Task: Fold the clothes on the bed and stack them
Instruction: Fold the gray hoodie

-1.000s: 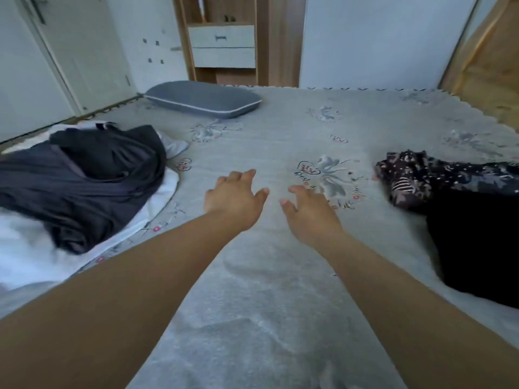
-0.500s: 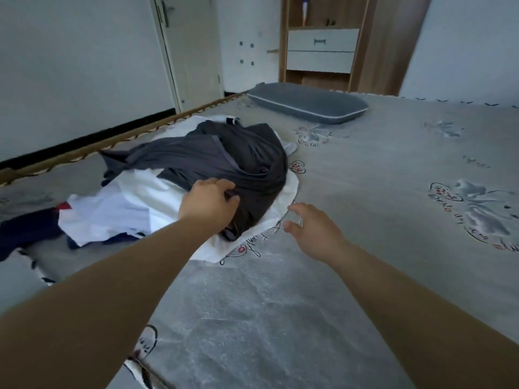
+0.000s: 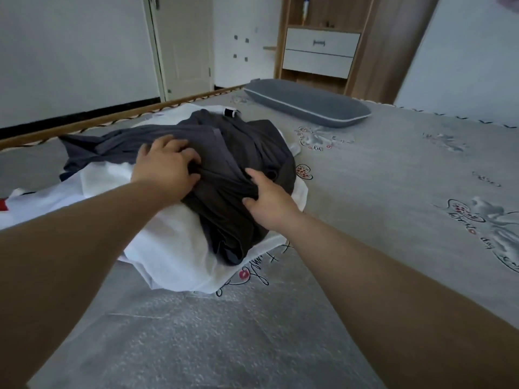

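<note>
A crumpled dark grey garment (image 3: 224,153) lies on top of a white garment (image 3: 168,248) in a pile on the left half of the bed (image 3: 393,192). My left hand (image 3: 165,167) grips a bunch of the dark grey cloth at the top of the pile. My right hand (image 3: 266,200) grips the same garment on its right side, fingers dug into the folds. Part of a red, white and dark blue piece of clothing (image 3: 5,203) shows at the far left edge.
A grey pillow (image 3: 306,103) lies at the head of the bed. A wooden bed rail (image 3: 112,115) runs along the left side. Beyond stand a white door (image 3: 185,46) and a wooden cabinet with white drawers (image 3: 320,51).
The view swung left from the bed's middle to the pile. My left hand went onto the dark grey garment first, then my right hand came in and took hold of it too.
</note>
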